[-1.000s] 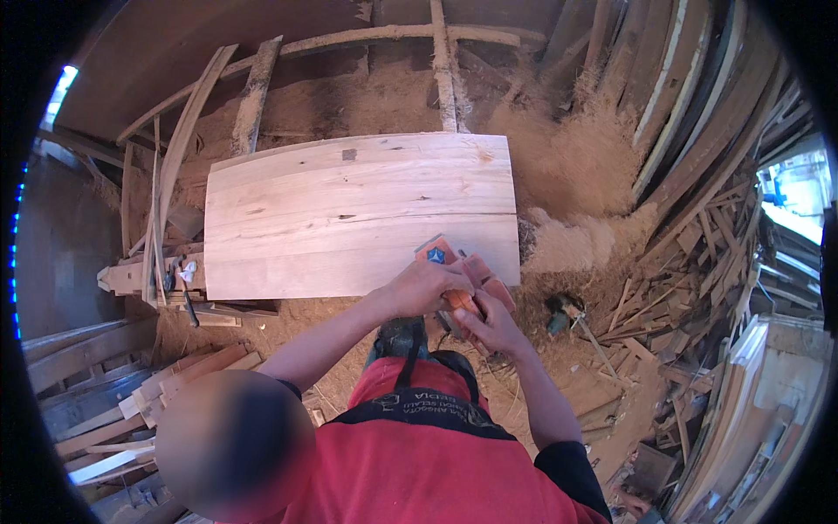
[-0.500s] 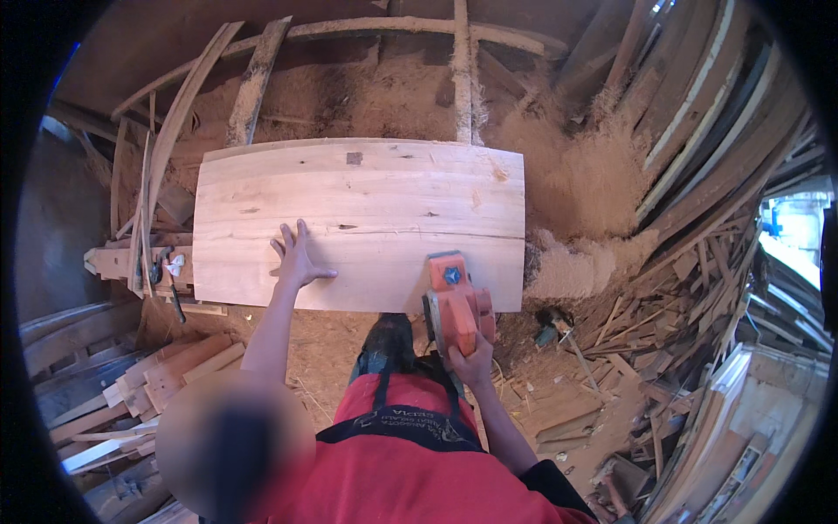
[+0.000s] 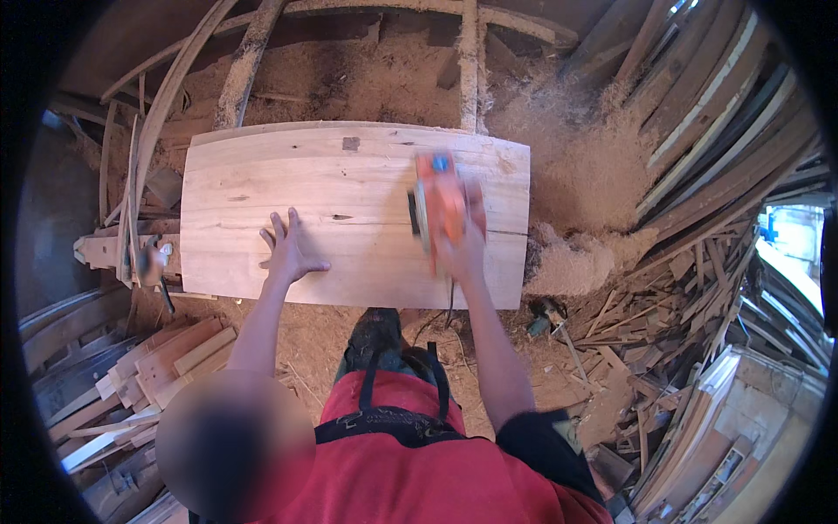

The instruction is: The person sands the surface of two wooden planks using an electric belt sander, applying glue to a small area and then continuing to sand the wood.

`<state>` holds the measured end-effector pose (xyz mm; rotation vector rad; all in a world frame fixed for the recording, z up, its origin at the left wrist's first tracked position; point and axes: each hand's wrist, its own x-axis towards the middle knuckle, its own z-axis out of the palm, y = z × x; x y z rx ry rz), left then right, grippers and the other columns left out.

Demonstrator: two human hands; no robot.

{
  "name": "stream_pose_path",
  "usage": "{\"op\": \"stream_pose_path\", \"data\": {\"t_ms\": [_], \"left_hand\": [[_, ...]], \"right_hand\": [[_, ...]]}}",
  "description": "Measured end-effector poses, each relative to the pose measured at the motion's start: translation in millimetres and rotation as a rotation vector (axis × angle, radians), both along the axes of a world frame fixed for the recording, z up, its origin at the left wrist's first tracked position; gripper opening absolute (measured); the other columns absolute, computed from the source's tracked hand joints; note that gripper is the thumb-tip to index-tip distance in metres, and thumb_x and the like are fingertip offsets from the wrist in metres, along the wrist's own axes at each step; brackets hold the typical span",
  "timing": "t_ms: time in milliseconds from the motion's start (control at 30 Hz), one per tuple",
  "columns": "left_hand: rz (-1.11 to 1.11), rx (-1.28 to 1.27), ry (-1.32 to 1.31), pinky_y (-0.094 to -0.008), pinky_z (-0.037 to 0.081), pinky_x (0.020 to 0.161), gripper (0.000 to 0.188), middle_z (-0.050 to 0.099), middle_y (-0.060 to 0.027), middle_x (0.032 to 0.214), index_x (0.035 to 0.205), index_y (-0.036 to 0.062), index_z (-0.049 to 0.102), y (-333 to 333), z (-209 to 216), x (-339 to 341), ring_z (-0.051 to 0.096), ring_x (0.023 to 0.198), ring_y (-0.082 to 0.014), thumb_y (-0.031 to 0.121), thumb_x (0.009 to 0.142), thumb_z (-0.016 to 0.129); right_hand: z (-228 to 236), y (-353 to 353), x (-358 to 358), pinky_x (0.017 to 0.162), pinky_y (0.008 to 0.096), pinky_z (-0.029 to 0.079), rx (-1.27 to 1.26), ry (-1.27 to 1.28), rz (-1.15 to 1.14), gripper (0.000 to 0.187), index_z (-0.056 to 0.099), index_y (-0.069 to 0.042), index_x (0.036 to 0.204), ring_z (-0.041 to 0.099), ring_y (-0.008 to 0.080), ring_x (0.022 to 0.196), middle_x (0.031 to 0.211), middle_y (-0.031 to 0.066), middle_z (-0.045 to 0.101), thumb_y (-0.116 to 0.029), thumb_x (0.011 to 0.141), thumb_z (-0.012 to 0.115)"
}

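The right hand [image 3: 461,249] is closed around the rear grip of an orange power tool [image 3: 443,196], which is somewhat blurred. The tool extends to the far side from this hand, over the right half of a pale wooden panel [image 3: 253,183]. The left hand [image 3: 290,253] is opened wide, palm down with the fingers apart, and it rests upon the panel, left of the tool and nearer to the near edge.

The panel shows dark knots and a small square patch [image 3: 351,144] close to its far edge. Behind it, two beams [image 3: 469,74] reach toward a wall. Sawdust [image 3: 580,258] is heaped just beside the right edge, and scrap wood [image 3: 698,279] lies farther right.

Between the two hands runs a wide stretch of flat wood. The tool is nearer to the right edge than to the left one. A dark cord [image 3: 450,307] hangs past the near edge.
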<state>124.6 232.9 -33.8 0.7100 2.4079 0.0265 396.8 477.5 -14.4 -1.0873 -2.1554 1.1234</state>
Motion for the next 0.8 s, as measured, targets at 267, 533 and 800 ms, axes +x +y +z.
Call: {"op": "stream_pose_path", "data": {"t_ms": [267, 533, 800], "left_hand": [[0.029, -0.077, -0.067, -0.0676, 0.013, 0.119, 0.160, -0.011, -0.0263, 0.166, 0.163, 0.0229, -0.004, 15, 20, 10, -0.014, 0.147, -0.0581, 0.052, 0.044, 0.098], [0.006, 0.009, -0.017, -0.0646, 0.011, 0.121, 0.160, -0.007, -0.0304, 0.165, 0.163, 0.0200, -0.001, 5, 9, 7, -0.015, 0.147, -0.0588, 0.053, 0.042, 0.099], [-0.026, -0.008, 0.019, -0.0636, 0.010, 0.122, 0.159, -0.009, -0.0288, 0.165, 0.163, 0.0207, -0.003, 2, 4, 0, -0.016, 0.146, -0.0592, 0.054, 0.045, 0.098]], "right_hand": [[51, -162, 178, 0.079, 0.0425, 0.055, -0.481, -0.204, -0.237, 0.032, 0.066, 0.003, 0.105, 0.071, 0.0329, 0.087, 0.091, 0.0195, 0.071, -0.013, 0.079, 0.071], [7, 35, -17, 0.077, 0.0366, 0.052, 0.019, 0.103, -0.097, 0.024, 0.068, -0.003, 0.102, 0.067, 0.0204, 0.086, 0.090, 0.0094, 0.070, -0.008, 0.079, 0.069], [7, 7, -13, 0.072, 0.0411, 0.054, -0.207, 0.060, -0.081, 0.026, 0.067, -0.002, 0.102, 0.069, 0.0282, 0.082, 0.086, 0.0168, 0.070, -0.015, 0.079, 0.073]]}}
